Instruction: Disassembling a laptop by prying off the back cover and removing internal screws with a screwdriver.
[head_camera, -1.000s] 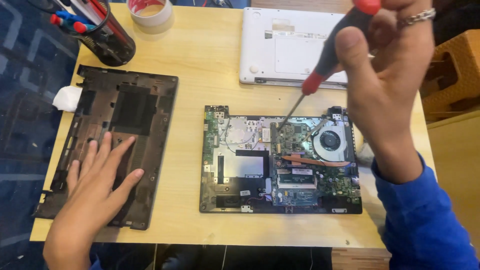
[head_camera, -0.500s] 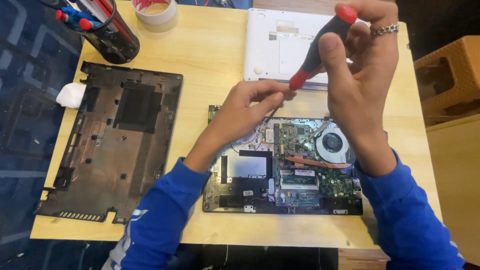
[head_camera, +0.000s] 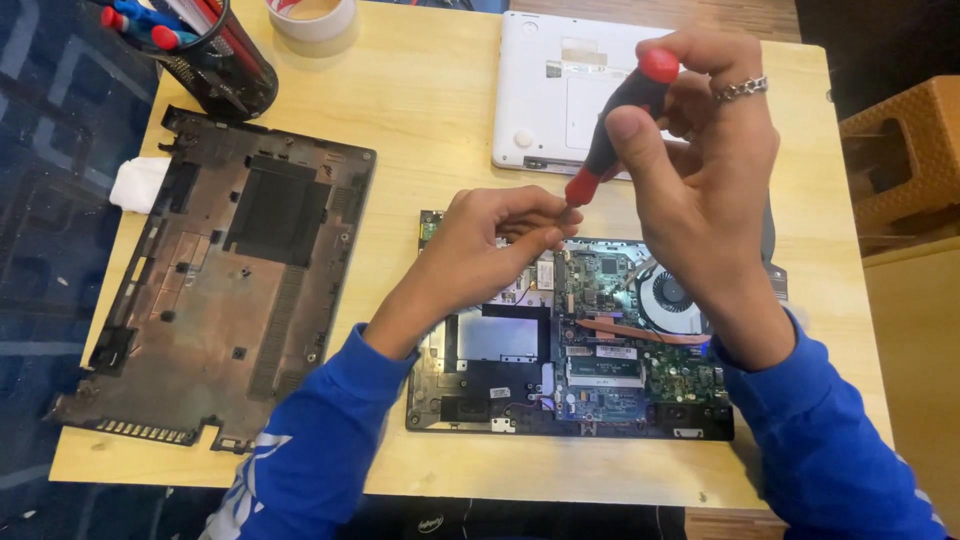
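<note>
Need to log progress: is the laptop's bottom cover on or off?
Off. The bottom cover lies inside-up on the table, beside the opened laptop with its circuit board exposed.

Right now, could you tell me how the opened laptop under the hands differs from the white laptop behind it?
The opened laptop has its bottom cover off, showing circuit boards and a fan; the white laptop is closed up, underside facing up. The opened laptop has a dark frame, the white laptop a pale shell. The left hand and the screwdriver in the right hand are over the opened one; the white one is untouched. Both lie flat on the wooden table.

Bottom cover (head_camera: 215, 300) left of open laptop (head_camera: 570, 350)
</note>
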